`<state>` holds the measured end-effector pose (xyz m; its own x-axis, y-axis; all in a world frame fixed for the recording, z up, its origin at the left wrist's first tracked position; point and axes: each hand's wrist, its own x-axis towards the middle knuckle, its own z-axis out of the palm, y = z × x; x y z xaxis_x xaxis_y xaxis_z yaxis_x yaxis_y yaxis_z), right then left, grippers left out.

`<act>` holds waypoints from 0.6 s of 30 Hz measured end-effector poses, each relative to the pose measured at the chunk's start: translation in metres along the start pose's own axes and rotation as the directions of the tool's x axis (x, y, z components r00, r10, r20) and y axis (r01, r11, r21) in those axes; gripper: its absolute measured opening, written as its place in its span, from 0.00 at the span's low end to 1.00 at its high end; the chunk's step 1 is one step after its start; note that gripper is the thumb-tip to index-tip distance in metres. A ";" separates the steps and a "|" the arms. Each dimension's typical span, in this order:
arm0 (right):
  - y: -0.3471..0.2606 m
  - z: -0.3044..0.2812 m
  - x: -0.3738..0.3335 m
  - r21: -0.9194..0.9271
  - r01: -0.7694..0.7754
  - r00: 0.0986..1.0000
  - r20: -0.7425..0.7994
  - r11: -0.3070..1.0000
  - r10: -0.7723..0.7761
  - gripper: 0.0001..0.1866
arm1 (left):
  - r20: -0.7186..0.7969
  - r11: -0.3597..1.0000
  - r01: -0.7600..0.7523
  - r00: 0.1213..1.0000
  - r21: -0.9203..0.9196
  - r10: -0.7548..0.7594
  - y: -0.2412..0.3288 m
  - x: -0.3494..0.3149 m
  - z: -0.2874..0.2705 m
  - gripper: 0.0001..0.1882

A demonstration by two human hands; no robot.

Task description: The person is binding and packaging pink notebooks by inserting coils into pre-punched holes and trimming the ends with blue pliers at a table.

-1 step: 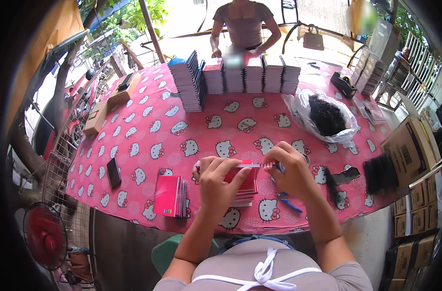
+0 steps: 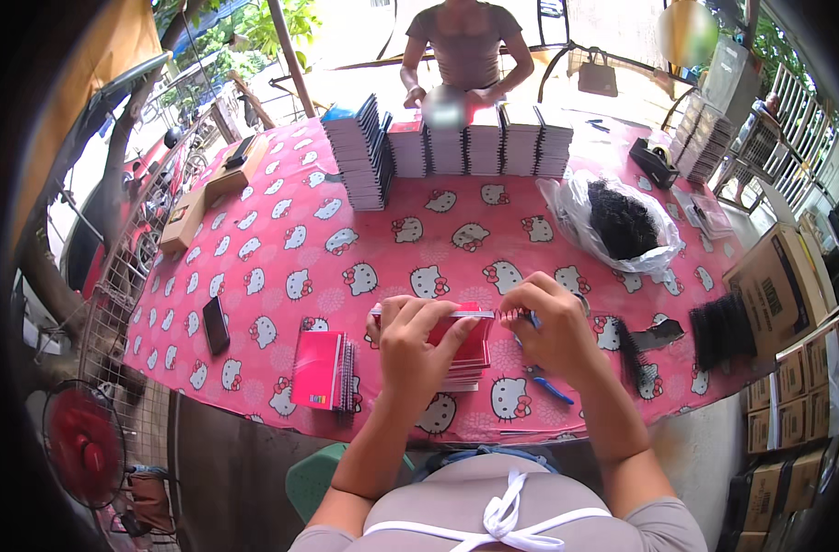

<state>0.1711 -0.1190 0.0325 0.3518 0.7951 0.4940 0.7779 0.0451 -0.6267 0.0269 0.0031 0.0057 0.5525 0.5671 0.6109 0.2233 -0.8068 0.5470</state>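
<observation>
My left hand [image 2: 410, 345] is closed around a red notebook [image 2: 474, 315], held on edge with its pale page edges facing up. Close to its right end, the fingers of my right hand [image 2: 553, 322] are pinched on what looks like a thin black binding coil, largely hidden by them. Below the held notebook lie several more red-covered page blocks [image 2: 461, 377]. A pile of spiral-bound red notebooks [image 2: 318, 373] rests to the left of my left hand. Blue-handled pliers [image 2: 555, 390] lie just below my right hand.
Tall notebook stacks [image 2: 355, 161] line the far side, before another person [image 2: 465, 51]. A plastic bag of black coils [image 2: 617, 221] lies right, with more coils [image 2: 721, 331] near a cardboard box [image 2: 778, 285]. A phone [image 2: 216, 327] lies left on the pink tablecloth [image 2: 364, 248].
The person across the table has shifted their hands slightly. My hands and the held notebook show hardly any movement.
</observation>
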 end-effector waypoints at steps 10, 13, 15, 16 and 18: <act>0.012 -0.003 0.001 -0.001 0.016 0.992 0.125 1.000 -0.016 0.11 | -0.028 0.999 -0.046 0.999 0.001 0.046 0.004 0.002 0.006 0.11; 0.002 0.000 0.007 -0.009 0.017 0.992 0.125 1.000 -0.016 0.15 | -0.009 0.999 -0.035 0.999 0.027 0.036 0.001 0.002 0.002 0.11; -0.001 0.007 0.008 -0.078 0.031 0.990 0.139 0.996 -0.020 0.15 | 0.003 1.000 0.001 1.000 -0.011 -0.001 -0.005 -0.003 0.001 0.10; 0.000 0.013 0.008 -0.103 0.048 0.987 0.155 0.994 -0.032 0.16 | 0.002 0.999 0.030 1.000 -0.019 -0.030 -0.009 -0.007 0.000 0.10; -0.014 0.007 0.007 -0.090 0.025 0.994 0.105 0.996 -0.016 0.14 | -0.013 0.999 -0.024 1.000 -0.046 0.024 -0.006 -0.006 0.000 0.09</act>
<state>0.1591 -0.1094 0.0407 0.2832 0.8532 0.4380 0.8302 0.0106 -0.5574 0.0218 0.0043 -0.0013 0.5472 0.5500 0.6309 0.1730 -0.8118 0.5577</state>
